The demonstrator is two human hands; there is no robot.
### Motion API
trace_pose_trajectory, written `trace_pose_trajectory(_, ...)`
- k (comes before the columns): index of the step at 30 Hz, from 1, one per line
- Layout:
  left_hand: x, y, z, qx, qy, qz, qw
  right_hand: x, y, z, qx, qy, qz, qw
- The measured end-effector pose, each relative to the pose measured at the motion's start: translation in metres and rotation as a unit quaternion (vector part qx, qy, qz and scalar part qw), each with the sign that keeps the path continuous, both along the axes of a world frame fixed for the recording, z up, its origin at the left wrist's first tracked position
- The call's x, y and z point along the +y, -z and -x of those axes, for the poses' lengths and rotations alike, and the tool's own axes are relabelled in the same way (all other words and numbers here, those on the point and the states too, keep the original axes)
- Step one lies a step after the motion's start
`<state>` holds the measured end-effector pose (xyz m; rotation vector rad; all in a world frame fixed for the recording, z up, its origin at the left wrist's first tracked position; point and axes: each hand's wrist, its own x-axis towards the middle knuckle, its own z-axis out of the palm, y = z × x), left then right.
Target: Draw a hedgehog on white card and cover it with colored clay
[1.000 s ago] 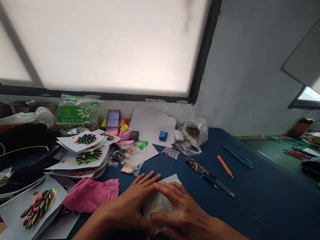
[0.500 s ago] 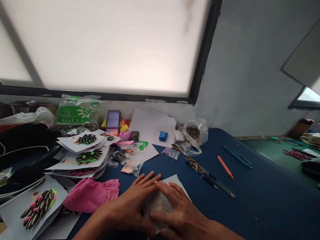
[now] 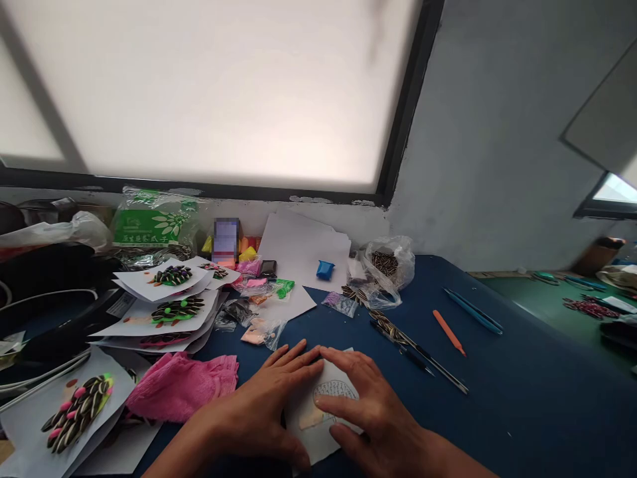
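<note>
A white sheet of paper with an ink drawing, an oval filled with small marks, lies on the blue table in front of me. A flat peach-coloured patch, which looks like clay, sits at the drawing's lower left. Along the sheet's left side my left hand rests flat, fingers stretched out. My right hand is over the right side with fingers apart, one fingertip at the drawing's left edge. Its index fingertip meets the left hand's fingertips at the sheet's upper part. Neither hand grips anything.
Finished seed pictures are stacked on the left beside a pink cloth. Clay packets and a bag of seeds stand behind. Pens, an orange stick-like tool and blue tweezers lie right.
My right hand has shifted slightly right, and its fingers have moved off the drawing, so more of the oval and the peach patch shows. My left hand has stayed nearly still.
</note>
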<state>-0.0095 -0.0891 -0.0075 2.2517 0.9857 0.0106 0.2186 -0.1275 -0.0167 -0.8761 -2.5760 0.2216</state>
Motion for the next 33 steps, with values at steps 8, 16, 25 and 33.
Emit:
trace_pose_trajectory(8,0.009,0.000,0.002,-0.022,0.000,-0.009,1.000,0.002,-0.003,-0.001,0.001,-0.015,-0.005,1.000)
trace_pose_trajectory(16,-0.002,-0.004,0.005,-0.017,-0.034,-0.012,0.999,0.004,-0.007,-0.001,-0.066,-0.033,0.027,0.997)
trace_pose_trajectory(25,0.001,0.002,0.009,-0.026,-0.032,0.030,0.999,0.004,-0.010,-0.001,-0.090,-0.043,0.048,0.994)
trace_pose_trajectory(33,0.001,-0.002,0.007,-0.035,-0.024,0.027,0.999,0.004,-0.005,0.009,-0.080,-0.039,0.060,0.994)
